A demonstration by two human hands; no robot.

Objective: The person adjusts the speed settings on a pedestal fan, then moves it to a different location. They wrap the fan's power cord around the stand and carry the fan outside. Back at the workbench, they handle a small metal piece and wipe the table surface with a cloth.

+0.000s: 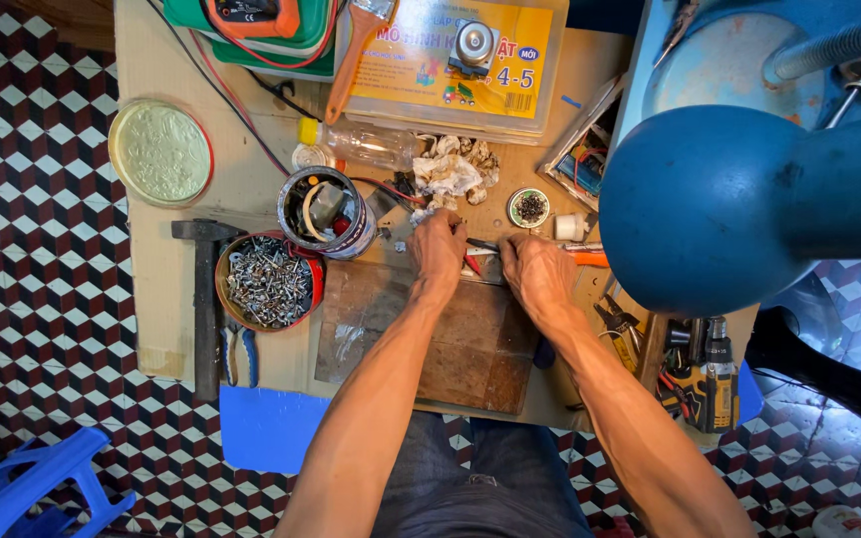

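My left hand and my right hand meet over the far edge of a dark worn board on a cardboard-covered work surface. Between them lies a thin dark metal tool or part with a red piece beneath it. Both hands have fingers curled onto it. An orange-handled tool lies just right of my right hand. What exactly the fingers pinch is hidden.
A round tin of screws, an open can of odds and ends, a hammer, blue-handled pliers, a crumpled rag, a small dish, a plastic bottle. A large blue fan housing looms at the right; cordless drill below it.
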